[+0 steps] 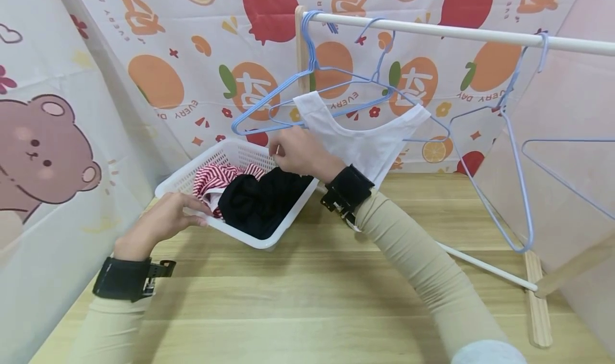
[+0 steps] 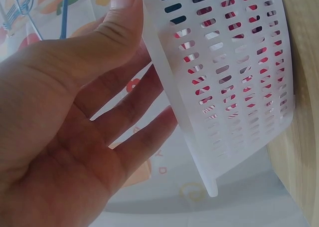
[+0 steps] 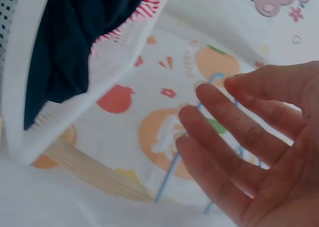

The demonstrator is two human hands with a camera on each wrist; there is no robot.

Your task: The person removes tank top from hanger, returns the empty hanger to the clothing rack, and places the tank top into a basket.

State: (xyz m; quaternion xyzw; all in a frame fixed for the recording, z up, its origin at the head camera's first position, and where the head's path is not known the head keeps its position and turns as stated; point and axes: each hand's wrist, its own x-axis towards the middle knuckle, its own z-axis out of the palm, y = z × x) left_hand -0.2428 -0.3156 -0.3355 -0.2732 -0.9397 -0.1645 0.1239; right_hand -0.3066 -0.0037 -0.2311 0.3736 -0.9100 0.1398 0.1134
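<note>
The left hand (image 1: 165,220) holds the near-left rim of a white plastic basket (image 1: 269,241), thumb outside and fingers over the edge. In the left wrist view the fingers reach behind the rim beside the slotted wall. Inside the basket lie a black garment (image 1: 254,204) and a red-and-white striped garment (image 1: 216,180). Over the basket's far right side, the right hand (image 1: 302,150) has loosely bent fingers, and its right wrist view shows nothing in them. Just beyond that hand, a white sleeveless top (image 1: 370,145) hangs on a blue hanger, partly hidden by the forearm.
A white rail (image 1: 456,31) on a wooden stand crosses the back right. Several blue hangers (image 1: 274,105) are bunched at its left end, and another hanger (image 1: 521,177) hangs farther right. The stand's wooden foot (image 1: 539,310) rests on the wood-grain table (image 1: 288,310). Printed curtains surround the table.
</note>
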